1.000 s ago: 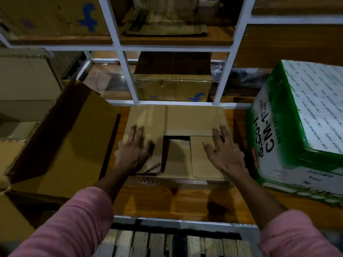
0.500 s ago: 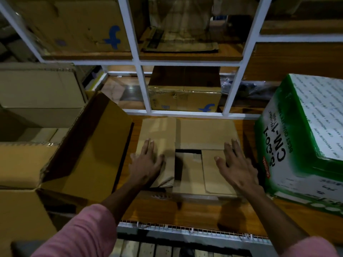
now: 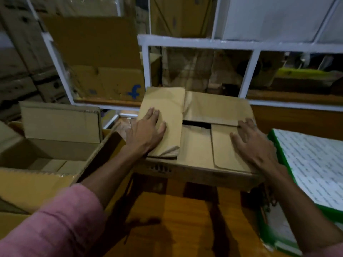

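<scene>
Wooden shelf (image 3: 176,219), mid-frame, bears one box (image 3: 196,145); my left hand (image 3: 146,134) and right hand (image 3: 254,145) press flat on it, fingers (image 3: 153,113) straight, gripping nothing.

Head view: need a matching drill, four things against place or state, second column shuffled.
Things:
1. left hand
2. right hand
3. green-and-white carton
4. open box

Place or state:
A. right of the brown box
B. flaps up, far left
C. flat on the brown box's left flap
D. flat on the brown box's right flap

Pairs: 1-C, 2-D, 3-A, 4-B
</scene>
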The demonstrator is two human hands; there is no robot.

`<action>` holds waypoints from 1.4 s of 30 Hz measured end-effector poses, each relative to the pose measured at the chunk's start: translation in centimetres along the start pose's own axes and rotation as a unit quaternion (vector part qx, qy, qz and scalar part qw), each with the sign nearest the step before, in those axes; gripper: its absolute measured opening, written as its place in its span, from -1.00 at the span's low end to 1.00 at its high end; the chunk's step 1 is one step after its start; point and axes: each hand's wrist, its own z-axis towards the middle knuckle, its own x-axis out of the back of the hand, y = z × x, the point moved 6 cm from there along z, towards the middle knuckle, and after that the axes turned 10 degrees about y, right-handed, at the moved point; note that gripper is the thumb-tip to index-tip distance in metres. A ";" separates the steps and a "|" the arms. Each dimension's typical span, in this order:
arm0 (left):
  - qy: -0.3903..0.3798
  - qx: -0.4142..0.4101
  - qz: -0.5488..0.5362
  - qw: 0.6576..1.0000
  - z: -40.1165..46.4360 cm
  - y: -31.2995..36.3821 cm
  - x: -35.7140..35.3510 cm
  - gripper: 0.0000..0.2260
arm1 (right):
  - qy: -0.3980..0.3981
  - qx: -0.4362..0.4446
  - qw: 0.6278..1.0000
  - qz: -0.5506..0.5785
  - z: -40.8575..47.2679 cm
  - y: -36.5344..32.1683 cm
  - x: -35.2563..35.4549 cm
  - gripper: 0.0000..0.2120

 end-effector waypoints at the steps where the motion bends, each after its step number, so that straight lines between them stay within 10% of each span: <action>1: 0.013 -0.009 -0.001 1.000 1.1 0.3 1.8 -0.30 | 0.009 0.007 1.000 0.003 0.9 -1.0 1.2 -0.42; 10: 0.108 -0.024 0.005 0.994 3.3 -0.9 13.0 -0.44 | 0.049 0.048 0.997 0.048 3.6 -8.0 5.1 -0.40; 25: 0.056 -0.007 -0.008 0.998 0.6 -9.1 11.9 -0.32 | 0.036 0.029 0.999 0.019 -2.3 -13.3 2.9 -0.38; 42: -0.064 0.012 -0.019 0.998 -6.1 -3.7 -3.3 -0.35 | -0.017 -0.045 0.999 -0.014 -7.2 1.1 -3.2 -0.40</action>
